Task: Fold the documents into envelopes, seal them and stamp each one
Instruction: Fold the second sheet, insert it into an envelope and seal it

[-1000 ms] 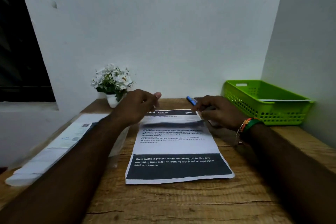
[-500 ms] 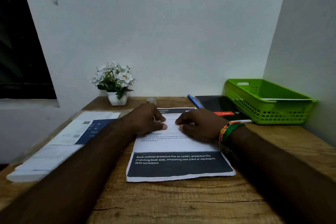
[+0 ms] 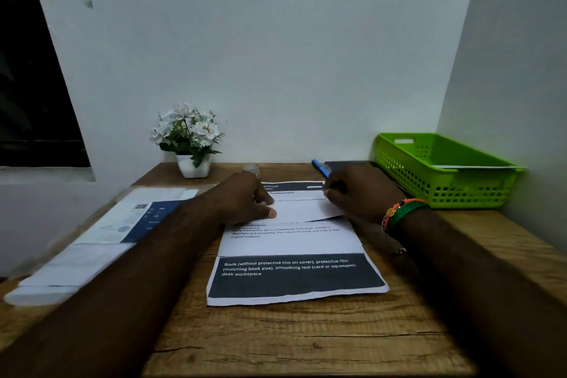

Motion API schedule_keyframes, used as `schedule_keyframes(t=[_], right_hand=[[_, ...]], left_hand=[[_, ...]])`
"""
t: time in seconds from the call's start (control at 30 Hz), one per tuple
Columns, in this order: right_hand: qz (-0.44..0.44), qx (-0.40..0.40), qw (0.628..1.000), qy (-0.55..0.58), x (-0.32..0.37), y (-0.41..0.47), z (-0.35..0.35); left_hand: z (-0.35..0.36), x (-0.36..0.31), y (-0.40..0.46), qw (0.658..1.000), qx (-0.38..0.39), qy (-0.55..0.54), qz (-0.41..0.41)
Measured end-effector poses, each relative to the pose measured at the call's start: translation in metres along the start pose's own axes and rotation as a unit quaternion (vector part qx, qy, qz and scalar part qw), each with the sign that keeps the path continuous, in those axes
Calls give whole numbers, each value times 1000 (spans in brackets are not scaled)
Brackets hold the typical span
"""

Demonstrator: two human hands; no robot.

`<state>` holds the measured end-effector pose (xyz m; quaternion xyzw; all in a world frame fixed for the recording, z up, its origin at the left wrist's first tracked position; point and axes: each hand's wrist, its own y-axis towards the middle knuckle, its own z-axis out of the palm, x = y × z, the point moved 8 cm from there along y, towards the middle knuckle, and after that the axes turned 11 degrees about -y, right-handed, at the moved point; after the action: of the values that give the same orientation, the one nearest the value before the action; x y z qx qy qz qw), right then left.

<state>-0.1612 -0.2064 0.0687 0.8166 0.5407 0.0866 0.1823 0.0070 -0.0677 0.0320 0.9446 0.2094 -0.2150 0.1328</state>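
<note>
2 hands: left hand (image 3: 242, 202) flat on 1 document (image 3: 291, 242), right hand (image 3: 359, 193) fingers pinch its fold.

Wooden desk (image 3: 306, 331), printed document (image 3: 291, 273), envelopes (image 3: 92, 242), flower pot (image 3: 193, 166), green basket (image 3: 445, 175)

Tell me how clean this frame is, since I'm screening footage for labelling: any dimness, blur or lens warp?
Head view: dim overall, the forearms nearly black; envelopes at left smeared by blur; document print legible; wide-angle warp leans the wall edges and green basket.
</note>
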Motion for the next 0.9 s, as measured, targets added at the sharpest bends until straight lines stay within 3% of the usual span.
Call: schedule_keyframes(t=[0.17,0.27,0.37,0.5,0.73,0.83,0.9], right_hand=[[-55,66,996,6,22,1,18],[-49,73,996,-7,24,3,18],[-44,64,997,-10,26,1,14],[-36,72,997,-6,23,1,17],[-25,71,997,13,20,0,17],[-21,72,997,23,19,0,18],[-18,72,997,28,18,0,18]], left_hand=[[0,-15,-5,1000,-4,22,19],[14,-33,-9,998,-10,-8,57],[32,-53,-12,995,25,30,88],[28,-42,-8,996,32,50,60],[-20,2,-18,995,6,63,-71],[-39,10,-22,978,-67,159,-115],[-39,4,-20,971,-115,184,-99]])
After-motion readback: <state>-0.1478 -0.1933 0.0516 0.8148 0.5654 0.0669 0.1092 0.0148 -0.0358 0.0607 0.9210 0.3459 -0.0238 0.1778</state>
